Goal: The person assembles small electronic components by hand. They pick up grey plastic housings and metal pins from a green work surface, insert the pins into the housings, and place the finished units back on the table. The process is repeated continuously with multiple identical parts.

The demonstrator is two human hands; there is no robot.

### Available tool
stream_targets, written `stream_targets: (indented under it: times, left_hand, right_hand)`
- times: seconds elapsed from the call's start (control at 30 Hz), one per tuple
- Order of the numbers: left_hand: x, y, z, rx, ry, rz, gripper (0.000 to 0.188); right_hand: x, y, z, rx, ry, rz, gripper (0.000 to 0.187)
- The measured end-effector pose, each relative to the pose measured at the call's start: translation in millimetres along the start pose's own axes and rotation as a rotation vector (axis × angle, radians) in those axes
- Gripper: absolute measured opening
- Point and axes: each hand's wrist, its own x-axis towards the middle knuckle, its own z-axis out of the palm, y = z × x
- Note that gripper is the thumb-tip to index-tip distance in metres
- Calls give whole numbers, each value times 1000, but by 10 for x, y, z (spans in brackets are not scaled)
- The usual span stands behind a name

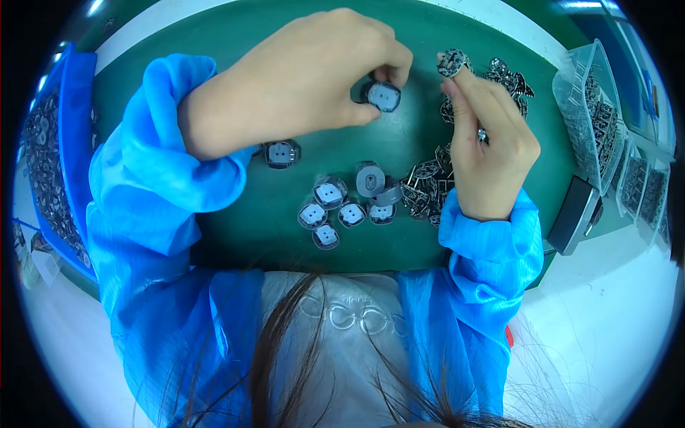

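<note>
My left hand [314,71] reaches over the mat from the left, its thumb and fingers closed around a small round dark housing with a pale blue-grey insert [384,97]. The insert faces up and shows two small holes. On the right, my right hand [496,143] pinches a round metal piece with cutouts [451,63] between thumb and forefinger. A small shiny bit [483,135] shows at its curled fingers; what it belongs to is hidden. Several similar housings [329,193] sit grouped nearer me, one plain grey round side [370,180] up. Another housing [280,153] lies below my left wrist.
Metal pieces lie in piles [426,187] beside and behind my right hand. A blue bin [75,143] of small parts stands at the left edge. Clear plastic bins [571,107] of metal parts and a black box-like object [573,214] stand at the right. The mat [242,228] is green.
</note>
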Motion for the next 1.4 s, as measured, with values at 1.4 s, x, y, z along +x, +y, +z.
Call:
stream_targets:
  times: [1.4]
  left_hand:
    - [67, 185, -20, -711, 29, -314, 32]
  right_hand:
    - [3, -149, -61, 120, 118, -27, 16]
